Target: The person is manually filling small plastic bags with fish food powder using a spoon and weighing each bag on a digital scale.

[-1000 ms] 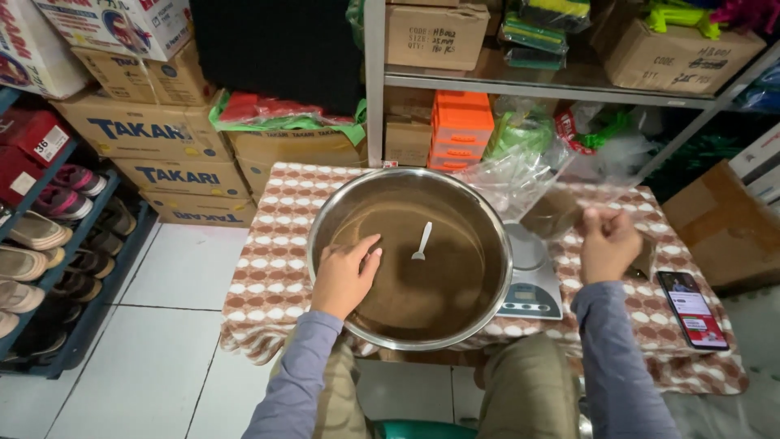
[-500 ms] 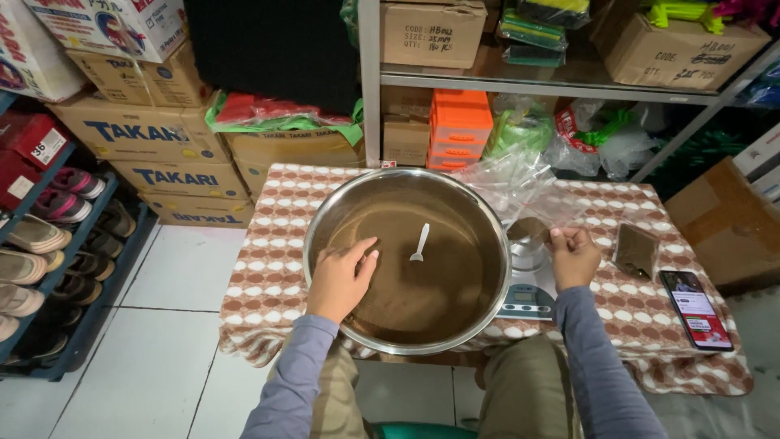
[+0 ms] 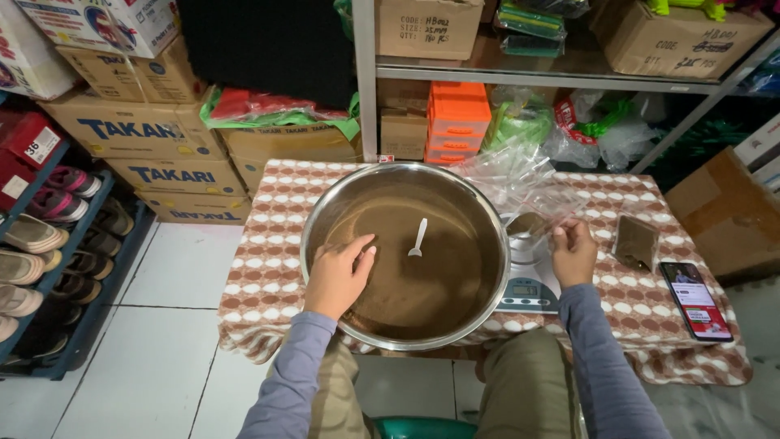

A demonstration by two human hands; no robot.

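Note:
A large steel basin filled with brown powder stands on a small table covered by a brown-and-white patterned cloth. A white spoon sticks out of the powder near the middle. My left hand rests on the basin's near-left rim, fingers spread over the powder. My right hand pinches the edge of a clear plastic bag that lies over a small digital scale to the right of the basin.
A filled brown packet and a smartphone lie on the cloth at the right. Cardboard boxes and a metal shelf stand behind the table. A shoe rack lines the left. My knees sit under the table edge.
My right hand has moved left from above the packet to the clear bag on the scale and taken hold of its edge. The left hand has stayed on the basin rim.

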